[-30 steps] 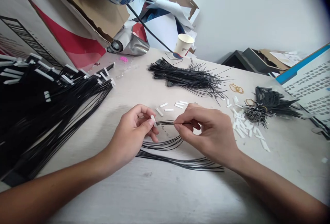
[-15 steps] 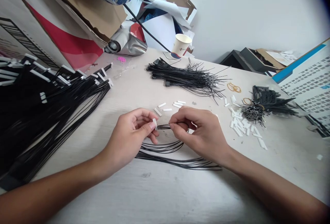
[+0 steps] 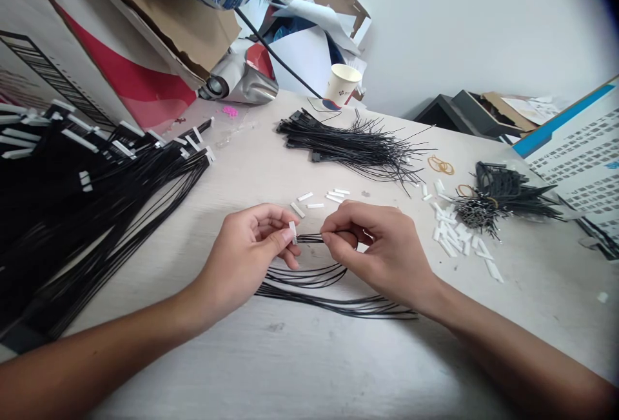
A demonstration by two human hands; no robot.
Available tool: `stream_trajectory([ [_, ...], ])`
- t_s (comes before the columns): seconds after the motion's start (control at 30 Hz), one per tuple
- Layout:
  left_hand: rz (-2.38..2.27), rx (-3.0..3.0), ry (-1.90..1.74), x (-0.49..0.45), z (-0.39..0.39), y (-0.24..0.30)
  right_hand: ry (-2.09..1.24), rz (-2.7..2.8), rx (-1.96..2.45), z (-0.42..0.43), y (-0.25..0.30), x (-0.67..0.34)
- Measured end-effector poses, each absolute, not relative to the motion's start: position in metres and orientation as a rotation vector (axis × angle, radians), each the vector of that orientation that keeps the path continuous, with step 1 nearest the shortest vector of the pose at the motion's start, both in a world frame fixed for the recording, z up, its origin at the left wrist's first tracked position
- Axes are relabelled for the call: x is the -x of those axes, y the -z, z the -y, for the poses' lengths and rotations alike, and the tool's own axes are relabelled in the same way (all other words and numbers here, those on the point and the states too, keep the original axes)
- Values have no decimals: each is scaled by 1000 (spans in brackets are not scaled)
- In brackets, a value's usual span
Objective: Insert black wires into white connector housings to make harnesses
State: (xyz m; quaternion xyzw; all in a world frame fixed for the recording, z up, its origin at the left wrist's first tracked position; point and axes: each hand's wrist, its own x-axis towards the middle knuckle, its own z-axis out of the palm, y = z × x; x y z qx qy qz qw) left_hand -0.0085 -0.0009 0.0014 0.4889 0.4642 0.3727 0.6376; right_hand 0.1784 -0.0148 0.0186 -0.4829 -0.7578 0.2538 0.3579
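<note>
Between thumb and fingers, my left hand (image 3: 258, 242) pinches a small white connector housing (image 3: 293, 231). Thin black wires (image 3: 309, 238) run from the housing to the right, where the closed fingertips of my right hand (image 3: 370, 239) grip them. The held wires curl back around my right fingers. Below both hands, more black wires (image 3: 333, 304) lie loose across the table. Whether every wire is seated in the housing is too small to tell. Just beyond my fingers lie several loose white housings (image 3: 315, 206).
At left, a large heap of black cables with white connectors (image 3: 82, 142) spreads out. A bundle of black wires (image 3: 348, 142) lies ahead, near a paper cup (image 3: 342, 84). On the right are a pile of white housings (image 3: 449, 230), rubber bands (image 3: 440, 164) and a tied wire bundle (image 3: 483, 204).
Both hands keep the same grip on the housing and wires. The whole view has shifted very slightly; nothing else visibly differs.
</note>
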Motion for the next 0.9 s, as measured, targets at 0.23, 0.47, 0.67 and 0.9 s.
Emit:
stream_trajectory([
  [0.23, -1039, -1118, -838, 8, 1, 0, -595, 1994, 1251, 14, -18, -178],
  [0.47, -1038, -1120, -825, 8, 0, -2, -698, 1930, 1269, 16, -21, -179],
  [0.67, -1046, -1109, -815, 9, 1, -4, -682, 1943, 1266, 16, -20, -179],
  [0.9, -1057, -1097, -809, 7, 1, -5, -617, 1974, 1276, 16, -19, -179],
])
